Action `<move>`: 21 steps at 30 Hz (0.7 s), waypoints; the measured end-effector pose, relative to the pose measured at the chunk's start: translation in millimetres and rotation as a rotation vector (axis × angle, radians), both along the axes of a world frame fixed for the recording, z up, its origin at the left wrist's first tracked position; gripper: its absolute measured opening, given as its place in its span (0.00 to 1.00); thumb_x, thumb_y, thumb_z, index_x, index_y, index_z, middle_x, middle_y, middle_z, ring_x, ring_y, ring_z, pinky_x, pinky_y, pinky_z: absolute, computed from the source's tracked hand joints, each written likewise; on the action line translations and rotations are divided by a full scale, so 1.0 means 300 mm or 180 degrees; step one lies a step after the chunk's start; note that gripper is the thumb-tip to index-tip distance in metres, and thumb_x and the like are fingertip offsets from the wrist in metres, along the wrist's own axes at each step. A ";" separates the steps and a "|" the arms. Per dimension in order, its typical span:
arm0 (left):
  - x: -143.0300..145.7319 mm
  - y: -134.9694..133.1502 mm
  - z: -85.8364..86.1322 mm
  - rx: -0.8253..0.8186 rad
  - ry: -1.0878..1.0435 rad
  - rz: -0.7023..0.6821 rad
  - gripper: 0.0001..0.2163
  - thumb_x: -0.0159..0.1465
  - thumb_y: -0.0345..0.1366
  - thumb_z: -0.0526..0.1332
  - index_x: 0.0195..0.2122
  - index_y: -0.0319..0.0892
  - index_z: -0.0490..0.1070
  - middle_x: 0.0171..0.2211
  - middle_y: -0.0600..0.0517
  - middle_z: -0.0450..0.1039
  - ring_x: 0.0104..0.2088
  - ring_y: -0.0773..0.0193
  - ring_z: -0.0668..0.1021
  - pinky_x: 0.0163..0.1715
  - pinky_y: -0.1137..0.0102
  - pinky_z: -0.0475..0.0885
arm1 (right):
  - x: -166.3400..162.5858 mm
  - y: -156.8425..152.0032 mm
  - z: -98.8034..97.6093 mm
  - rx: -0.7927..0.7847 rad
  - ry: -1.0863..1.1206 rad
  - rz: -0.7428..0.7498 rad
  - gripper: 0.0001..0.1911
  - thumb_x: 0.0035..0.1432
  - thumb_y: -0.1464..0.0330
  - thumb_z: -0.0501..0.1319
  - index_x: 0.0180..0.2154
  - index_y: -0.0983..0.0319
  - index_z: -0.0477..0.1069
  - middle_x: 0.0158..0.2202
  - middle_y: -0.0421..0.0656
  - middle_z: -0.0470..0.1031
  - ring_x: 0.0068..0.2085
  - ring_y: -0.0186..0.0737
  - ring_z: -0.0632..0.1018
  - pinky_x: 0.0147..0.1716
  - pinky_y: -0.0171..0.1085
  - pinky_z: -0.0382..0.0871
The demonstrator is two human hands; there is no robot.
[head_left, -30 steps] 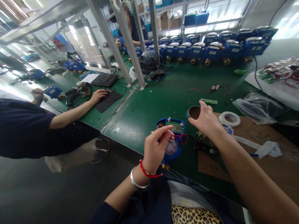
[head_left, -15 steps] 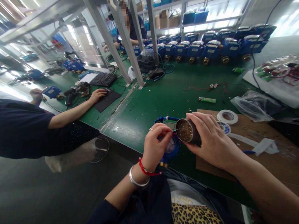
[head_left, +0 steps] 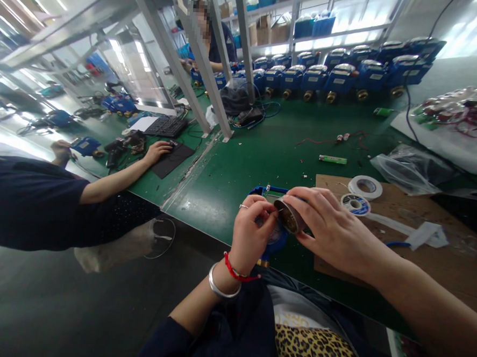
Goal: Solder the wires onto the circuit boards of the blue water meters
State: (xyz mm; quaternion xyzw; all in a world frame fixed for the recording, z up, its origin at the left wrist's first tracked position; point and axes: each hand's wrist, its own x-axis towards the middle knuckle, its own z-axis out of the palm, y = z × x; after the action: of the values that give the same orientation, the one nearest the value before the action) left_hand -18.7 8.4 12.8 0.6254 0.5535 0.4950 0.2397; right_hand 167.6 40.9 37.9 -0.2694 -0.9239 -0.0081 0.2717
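Observation:
My right hand [head_left: 320,218] is wrapped round a small round metal tin [head_left: 290,216], tilted with its mouth towards my left hand. Brownish-gold, grainy stuff shows inside it. At the tin's rim, the thumb and fingers of my left hand [head_left: 251,228] are pinched on a thin wire, whose tip points into the mouth. Under both hands lies a blue meter [head_left: 275,244] with a brass fitting [head_left: 262,263], largely hidden by them.
White tape [head_left: 365,187] and a solder spool [head_left: 355,204] lie on cardboard [head_left: 419,259] at right. A green battery [head_left: 332,159] and plastic bag [head_left: 412,167] lie beyond. Blue meters [head_left: 341,77] line the back. A co-worker's hand [head_left: 158,151] rests on a mouse at left.
The tin has tipped further and moved slightly left, closer to my left hand, so its contents show less. My left hand stays pinched at the rim.

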 end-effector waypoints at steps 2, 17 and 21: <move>-0.001 -0.002 -0.004 0.0040 -0.0003 0.0037 0.04 0.62 0.26 0.62 0.32 0.41 0.73 0.37 0.51 0.69 0.35 0.67 0.73 0.35 0.73 0.69 | 0.007 0.020 -0.009 -0.0067 0.0152 -0.0174 0.30 0.58 0.69 0.62 0.60 0.63 0.56 0.56 0.53 0.66 0.57 0.52 0.67 0.58 0.51 0.65; -0.108 -0.058 -0.087 0.0338 -0.0097 0.0705 0.09 0.66 0.37 0.61 0.46 0.42 0.71 0.44 0.47 0.68 0.39 0.65 0.74 0.45 0.66 0.70 | -0.029 0.363 -0.339 -0.1450 0.0329 -0.2494 0.36 0.52 0.63 0.65 0.56 0.80 0.60 0.57 0.69 0.63 0.61 0.63 0.64 0.59 0.51 0.61; -0.143 -0.054 -0.113 0.0149 -0.0075 0.0785 0.09 0.67 0.39 0.60 0.44 0.41 0.71 0.43 0.47 0.69 0.39 0.63 0.73 0.44 0.66 0.70 | -0.042 0.241 -0.239 -0.0791 0.0924 -0.2028 0.31 0.57 0.64 0.62 0.59 0.71 0.62 0.60 0.60 0.64 0.62 0.58 0.65 0.60 0.55 0.61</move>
State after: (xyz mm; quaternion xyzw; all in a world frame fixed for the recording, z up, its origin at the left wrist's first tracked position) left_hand -61.6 -7.8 -21.2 0.5522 0.6116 0.5408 0.1689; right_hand 154.9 113.3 -33.7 -0.5728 -0.7394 0.0583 0.3490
